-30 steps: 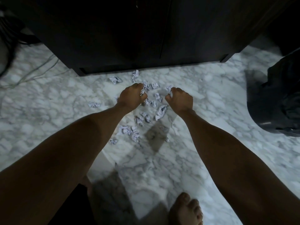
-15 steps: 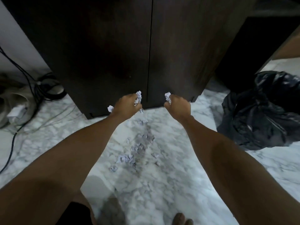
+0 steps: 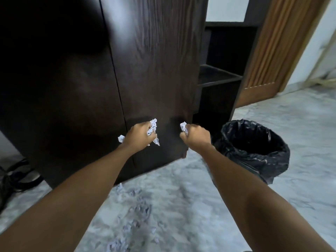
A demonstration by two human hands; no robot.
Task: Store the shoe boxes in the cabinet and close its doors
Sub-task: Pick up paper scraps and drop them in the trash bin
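Cabinet [image 3: 154,70] doors stand shut in front of the person — two dark wood-grain panels meeting at a thin seam, reaching down to the marble floor [image 3: 300,160]. No shoe boxes show anywhere in view. Both arms stretch out toward the lower part of the right door. The left hand [image 3: 140,135] is curled tight round a bunch of crumpled paper scraps [image 3: 152,127], white bits poking out above the knuckles, below the fingers and past the outer edge of the fist. The right hand [image 3: 195,134] is likewise closed in a fist on a smaller wad of paper [image 3: 183,127], which sticks out at the thumb side. The two fists are near each other, level, just in front of the door.

Just beside the right forearm stands a bin lined with a black plastic bag [image 3: 254,151], its mouth open. Behind it are dark open shelves [image 3: 218,79], and further right a lighter wooden door [image 3: 272,51]. More paper scraps [image 3: 138,211] lie scattered on the floor between the arms — blurred. Black cables [image 3: 14,177] lie at the far left.
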